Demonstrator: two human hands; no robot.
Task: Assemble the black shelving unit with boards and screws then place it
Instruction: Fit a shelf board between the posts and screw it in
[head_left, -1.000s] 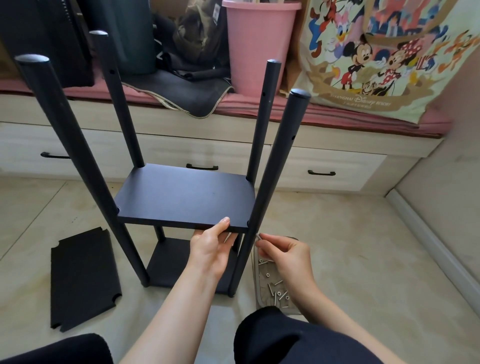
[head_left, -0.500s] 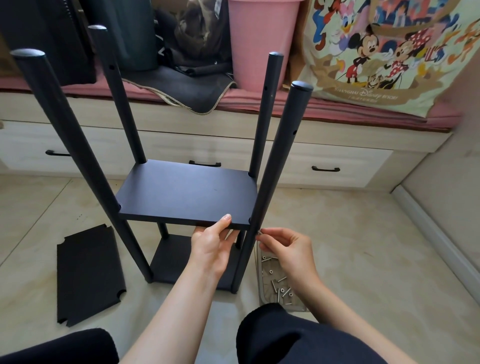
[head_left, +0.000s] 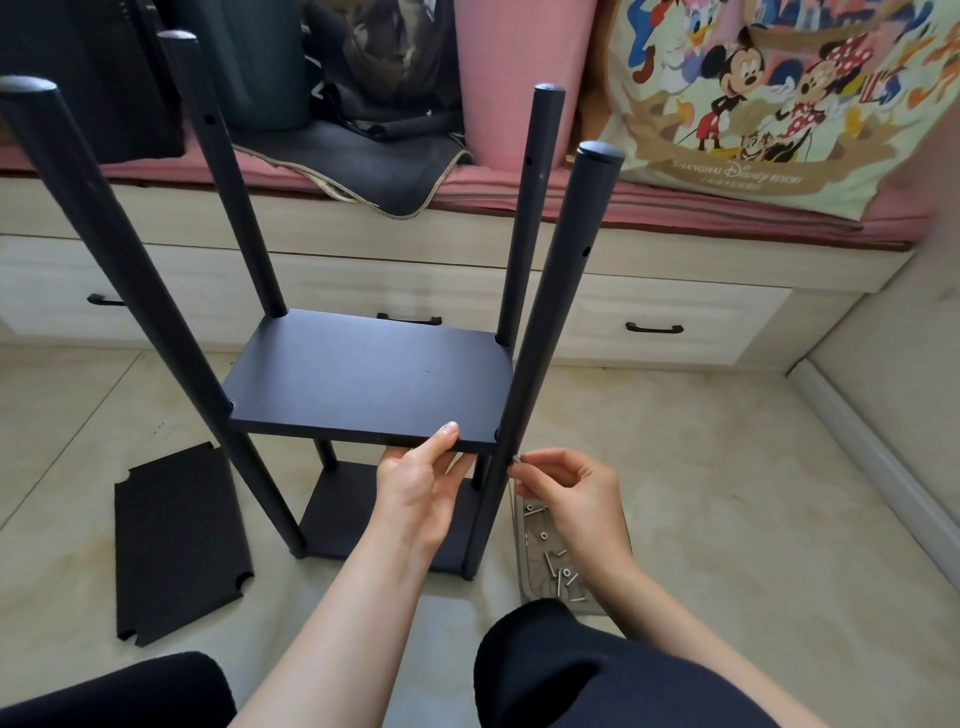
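The black shelving unit stands on the floor with four upright poles. Its middle board (head_left: 369, 379) sits between them and a bottom board (head_left: 337, 504) lies below. My left hand (head_left: 418, 483) grips the middle board's front edge, thumb on top and fingers underneath. My right hand (head_left: 566, 491) pinches a small silver screw (head_left: 517, 459) against the near right pole (head_left: 540, 332), just below the board's corner. A loose black board (head_left: 179, 540) with notched corners lies flat on the floor to the left.
A grey tray (head_left: 522, 551) holding several screws sits on the floor under my right wrist. A low cabinet with drawers (head_left: 649, 332) and a pink cushion top runs behind the unit, carrying a pink bin (head_left: 519, 62) and bags. My dark-clothed knees fill the bottom edge.
Both hands keep their places on the board and the screw. The view has shifted slightly, so the unit appears a little further right.
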